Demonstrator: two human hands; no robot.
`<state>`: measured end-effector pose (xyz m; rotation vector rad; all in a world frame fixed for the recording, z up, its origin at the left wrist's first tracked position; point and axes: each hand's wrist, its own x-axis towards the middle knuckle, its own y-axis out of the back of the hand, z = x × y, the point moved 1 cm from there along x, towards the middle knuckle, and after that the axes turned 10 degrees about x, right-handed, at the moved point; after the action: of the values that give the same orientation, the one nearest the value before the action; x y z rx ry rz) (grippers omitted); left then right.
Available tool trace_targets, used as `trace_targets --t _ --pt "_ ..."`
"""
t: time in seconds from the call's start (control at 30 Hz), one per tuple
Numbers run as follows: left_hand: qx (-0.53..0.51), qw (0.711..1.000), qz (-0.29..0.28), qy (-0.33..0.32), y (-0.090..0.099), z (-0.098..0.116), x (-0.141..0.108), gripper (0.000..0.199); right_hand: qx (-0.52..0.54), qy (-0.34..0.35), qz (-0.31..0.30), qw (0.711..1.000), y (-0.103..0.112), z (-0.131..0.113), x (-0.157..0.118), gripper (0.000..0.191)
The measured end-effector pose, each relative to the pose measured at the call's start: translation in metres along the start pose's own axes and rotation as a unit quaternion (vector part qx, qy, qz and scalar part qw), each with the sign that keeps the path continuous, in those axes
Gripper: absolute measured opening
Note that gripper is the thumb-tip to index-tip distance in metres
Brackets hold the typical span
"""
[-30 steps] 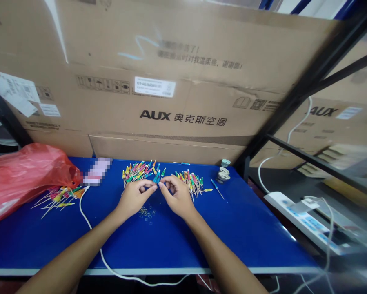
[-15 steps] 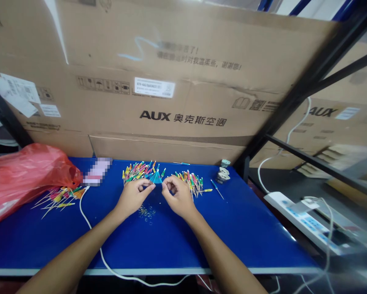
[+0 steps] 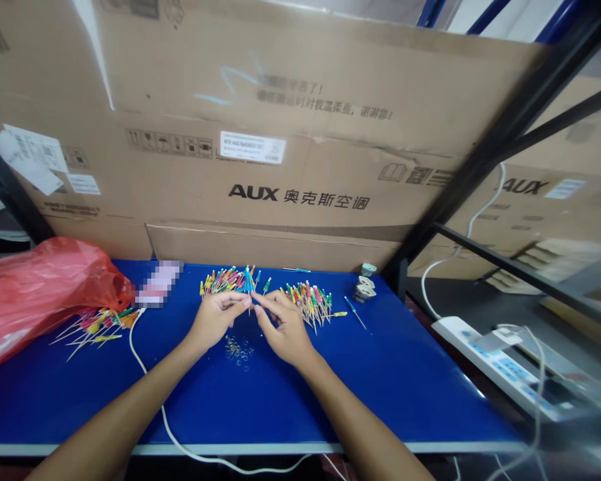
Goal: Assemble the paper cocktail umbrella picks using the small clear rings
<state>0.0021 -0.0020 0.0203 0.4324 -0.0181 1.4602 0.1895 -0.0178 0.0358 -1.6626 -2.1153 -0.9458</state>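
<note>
Pinching a partly furled blue paper umbrella (image 3: 249, 280) upright in the left hand (image 3: 214, 322), above the blue table (image 3: 370, 387); cannot tell whether touched by the right hand (image 3: 287, 331), with fingers narrowly parted. Seemingly unfinished, near slim, furled multicoloured paper umbrellas (image 3: 310, 300).

A smooth, glossy finish is shown by the blue tabletop (image 3: 380, 381). Thin, crinkled, translucent plastic is seen in the red bag (image 3: 54, 277). The large box (image 3: 180, 80) is faced in matt brown cardboard, with a white paper-like label (image 3: 253, 147). A papery canopy is borne by the blue umbrella (image 3: 249, 282), and wooden-looking sticks by the small umbrellas (image 3: 307, 297). Smooth white plastic is shown by the power strip (image 3: 495, 367)
</note>
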Motion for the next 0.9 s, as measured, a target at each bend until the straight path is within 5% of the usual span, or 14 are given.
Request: trace_targets --t 0.4,0.67,0.9 --pt "0.075 0.993 -0.055 -0.071 -0.004 0.005 -0.005 0.031 0.233 -0.129 0.004 0.964 -0.011 0.004 0.004 0.035" --pt "0.152 0.979 -0.068 -0.119 -0.003 0.011 -0.007 0.03 0.207 -0.105 0.086 0.969 -0.011 0.001 0.002 0.039" --pt "0.149 0.977 -0.077 -0.132 -0.005 0.012 -0.006 0.028 0.193 -0.091 0.086 0.973 -0.009 0.006 0.002 0.039"
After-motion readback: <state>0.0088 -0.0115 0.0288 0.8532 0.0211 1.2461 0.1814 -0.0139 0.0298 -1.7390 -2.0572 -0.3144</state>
